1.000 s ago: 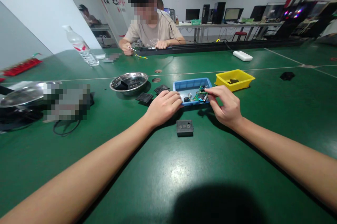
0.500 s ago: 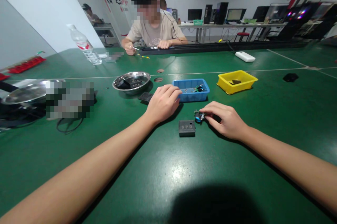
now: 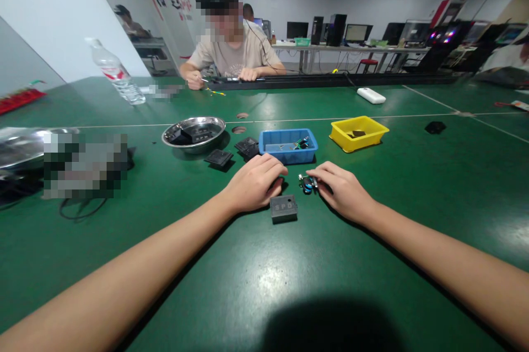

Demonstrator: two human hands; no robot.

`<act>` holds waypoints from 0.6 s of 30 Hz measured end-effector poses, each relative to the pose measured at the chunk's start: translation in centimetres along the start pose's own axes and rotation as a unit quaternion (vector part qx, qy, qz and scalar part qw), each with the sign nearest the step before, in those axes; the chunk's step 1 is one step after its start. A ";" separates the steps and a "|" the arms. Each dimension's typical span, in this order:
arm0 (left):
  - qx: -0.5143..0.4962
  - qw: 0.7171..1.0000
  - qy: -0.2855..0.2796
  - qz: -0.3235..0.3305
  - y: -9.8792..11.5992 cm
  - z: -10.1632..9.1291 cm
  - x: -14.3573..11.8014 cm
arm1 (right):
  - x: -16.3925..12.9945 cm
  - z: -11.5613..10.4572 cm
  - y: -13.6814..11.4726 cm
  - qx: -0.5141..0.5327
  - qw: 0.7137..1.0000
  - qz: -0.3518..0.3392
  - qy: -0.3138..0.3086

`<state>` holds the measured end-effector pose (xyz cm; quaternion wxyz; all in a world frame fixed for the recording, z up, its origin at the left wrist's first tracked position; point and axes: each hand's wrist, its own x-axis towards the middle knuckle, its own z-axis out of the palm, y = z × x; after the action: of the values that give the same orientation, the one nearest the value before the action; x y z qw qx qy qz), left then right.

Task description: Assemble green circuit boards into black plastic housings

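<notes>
Near the middle of the green table (image 3: 231,297), the right hand (image 3: 341,189) pinches a small circuit-board module (image 3: 307,184) just outside the blue plastic tray (image 3: 288,157), while the left hand (image 3: 254,184), thumb and bent fingers parted with no visible grip, is beside the SPD-marked case (image 3: 284,209). The module is out but apart from the case, with more parts left in the tray. The tray's front wall limits reach ahead; wider room seems to lie between the forearms.
</notes>
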<state>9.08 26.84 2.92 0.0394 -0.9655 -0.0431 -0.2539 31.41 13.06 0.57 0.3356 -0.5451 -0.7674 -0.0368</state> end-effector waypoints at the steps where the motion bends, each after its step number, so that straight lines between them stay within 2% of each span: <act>1: -0.004 1.000 -0.007 -0.002 0.0 0.0 0.0 | 0.0 0.0 -0.1 0.000 1.000 0.000 -0.011; 6: -0.030 0.999 -0.029 -0.017 0.4 0.0 0.2 | 0.1 -0.4 -0.9 0.009 0.997 -0.042 -0.063; 9: -0.052 0.998 -0.041 -0.017 0.8 0.1 0.3 | 0.3 -0.8 -0.4 0.029 0.998 -0.047 -0.031; 11: -0.063 0.997 -0.051 -0.014 1.0 0.3 0.3 | 0.5 -1.1 0.9 0.020 1.000 -0.003 0.022; 14: -0.076 0.995 -0.068 -0.013 1.1 0.4 0.3 | 1.0 -1.8 4.2 -0.033 0.987 0.124 0.094; 16: -0.087 0.993 -0.077 -0.018 1.1 0.4 0.3 | 1.4 -2.4 6.7 -0.079 0.970 0.200 0.113; 18: -0.097 0.992 -0.082 -0.024 1.1 0.4 0.3 | 1.6 -3.0 8.8 -0.128 0.951 0.261 0.104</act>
<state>9.67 25.83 2.69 -0.0638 -0.9809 -0.0446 -0.1782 40.11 16.62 1.05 0.3385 -0.7580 -0.5481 -0.1020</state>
